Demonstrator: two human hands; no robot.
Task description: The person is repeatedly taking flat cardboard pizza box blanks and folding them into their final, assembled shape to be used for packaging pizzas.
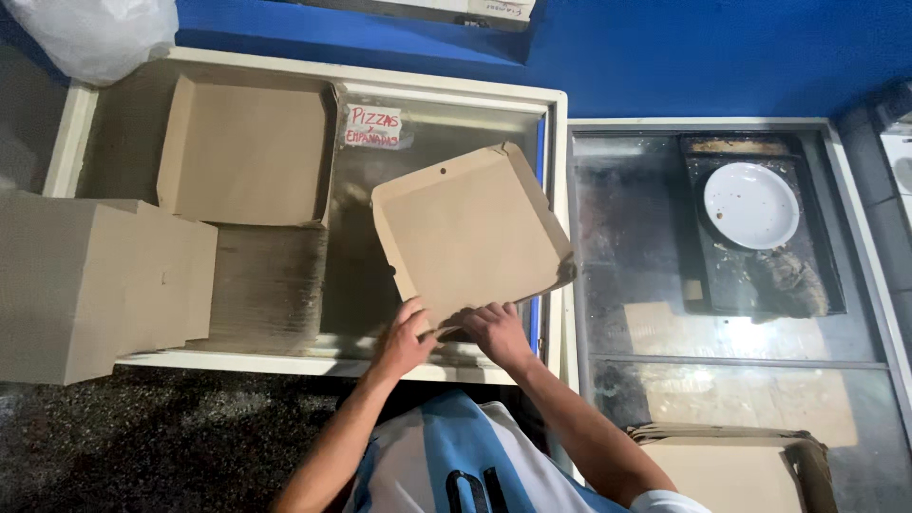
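Observation:
A flat brown cardboard box (470, 231), square with low folded sides, is held tilted above the glass lid of a chest freezer (556, 104). My left hand (404, 339) grips its near edge from the left. My right hand (496, 330) holds the same near edge just to the right, fingers curled around a flap. Both hands are close together at the box's bottom corner.
Another open cardboard box (245, 150) lies on the freezer lid at the back left. A stack of folded boxes (90, 280) stands at the left. A second freezer (722, 275) at the right holds a white plate (750, 205). More cardboard (731, 461) sits bottom right.

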